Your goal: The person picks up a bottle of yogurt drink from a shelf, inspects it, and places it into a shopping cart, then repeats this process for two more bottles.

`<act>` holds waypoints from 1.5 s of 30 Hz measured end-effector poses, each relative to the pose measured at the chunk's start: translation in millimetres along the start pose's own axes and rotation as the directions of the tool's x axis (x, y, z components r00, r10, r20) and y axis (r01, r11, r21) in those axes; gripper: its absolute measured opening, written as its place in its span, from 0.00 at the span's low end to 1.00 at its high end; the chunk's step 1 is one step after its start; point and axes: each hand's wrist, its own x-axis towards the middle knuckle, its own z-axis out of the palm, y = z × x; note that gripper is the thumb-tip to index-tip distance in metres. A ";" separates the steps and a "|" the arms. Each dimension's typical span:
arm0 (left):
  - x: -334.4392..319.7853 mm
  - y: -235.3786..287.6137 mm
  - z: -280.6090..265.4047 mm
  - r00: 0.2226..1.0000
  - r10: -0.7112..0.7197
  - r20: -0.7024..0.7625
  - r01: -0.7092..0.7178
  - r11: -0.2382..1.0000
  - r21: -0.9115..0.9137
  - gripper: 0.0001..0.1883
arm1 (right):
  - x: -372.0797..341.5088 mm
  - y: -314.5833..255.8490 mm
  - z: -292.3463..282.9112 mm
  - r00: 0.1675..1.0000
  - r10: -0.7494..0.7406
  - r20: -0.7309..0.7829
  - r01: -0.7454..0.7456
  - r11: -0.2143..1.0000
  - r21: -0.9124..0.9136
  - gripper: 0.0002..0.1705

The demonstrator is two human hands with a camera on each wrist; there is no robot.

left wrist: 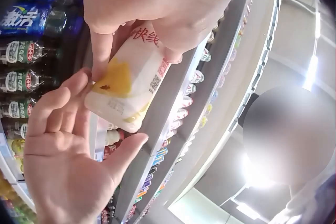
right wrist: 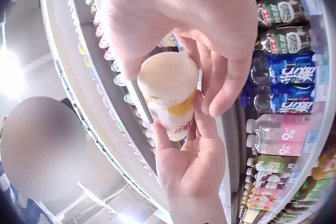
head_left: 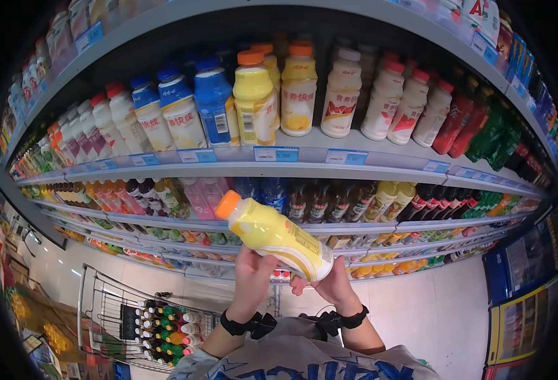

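In the head view, a yellow and white drink bottle with an orange cap is tilted in front of the shelves, its cap to the upper left. My left hand grips the bottle's side, and the left wrist view shows thumb and fingers of that hand on opposite sides of it. Close around the base is my right hand. Its fingers look spread and relaxed in the right wrist view, where the hand is beside the bottle's round bottom.
Similar bottles stand on the upper shelf above price tags. Lower shelves hold rows of dark and coloured drinks. A wire shopping cart with several bottles stands at lower left. Blue and yellow cases are at right.
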 end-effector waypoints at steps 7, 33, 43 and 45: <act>6.0 12.9 -4.8 0.965 0.065 0.254 -0.131 0.959 0.253 0.30 | 1.7 0.3 12.1 0.980 -0.183 -0.084 0.166 0.971 -0.174 0.51; 2.3 17.1 6.3 0.996 0.072 0.053 -0.081 0.981 0.179 0.31 | 3.4 3.2 6.4 0.978 -0.204 0.041 0.208 0.968 -0.143 0.47; 0.5 2.5 3.2 0.998 0.037 -0.059 -0.027 0.986 0.163 0.26 | 8.0 -3.4 29.4 0.914 -0.375 -0.155 0.235 0.801 -0.551 0.45; 0.3 1.4 2.1 0.991 0.008 -0.137 0.007 0.994 0.110 0.25 | 4.0 -4.1 14.0 0.935 -0.333 -0.123 0.216 0.809 -0.546 0.45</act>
